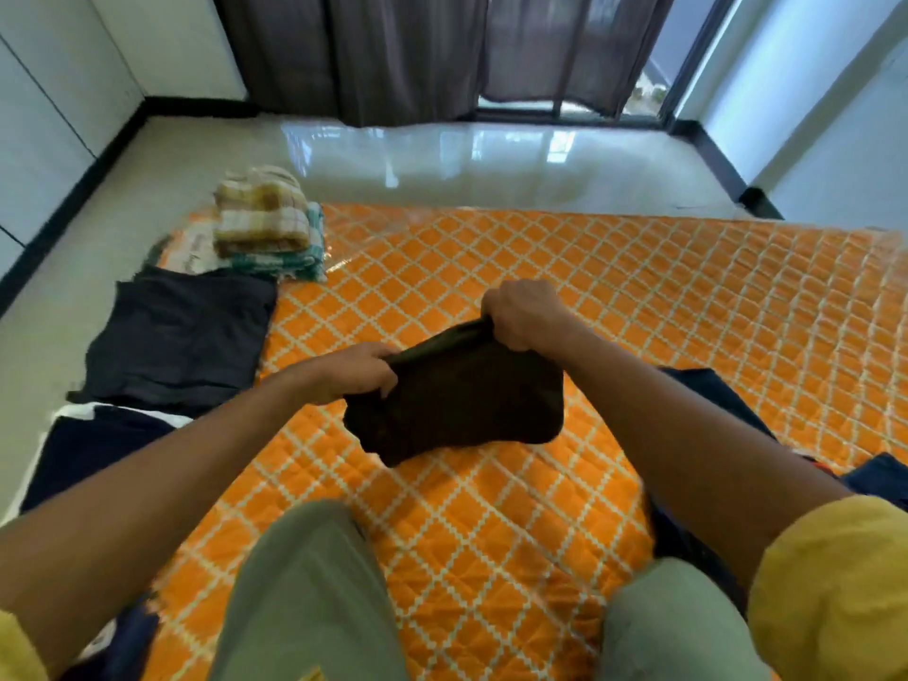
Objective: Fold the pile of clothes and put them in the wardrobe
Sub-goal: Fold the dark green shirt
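Note:
A small dark brown garment [457, 400] hangs folded in the air above the orange quilted mattress [614, 297]. My left hand [356, 373] grips its left top corner, and my right hand [523, 314] grips its right top corner, slightly higher. On the left edge of the mattress lie a folded dark grey garment [182, 336] and a folded navy garment [93, 452]. Behind them sits a stack of folded checked towels [268, 223]. Dark blue clothes [879, 476] lie at the right, partly hidden by my right arm.
My knees in grey-green trousers [314, 592] are at the bottom of the view. Glossy white floor [442, 159] stretches beyond the mattress to dark curtains [393, 51] and a window. White panels [44, 105] line the left wall.

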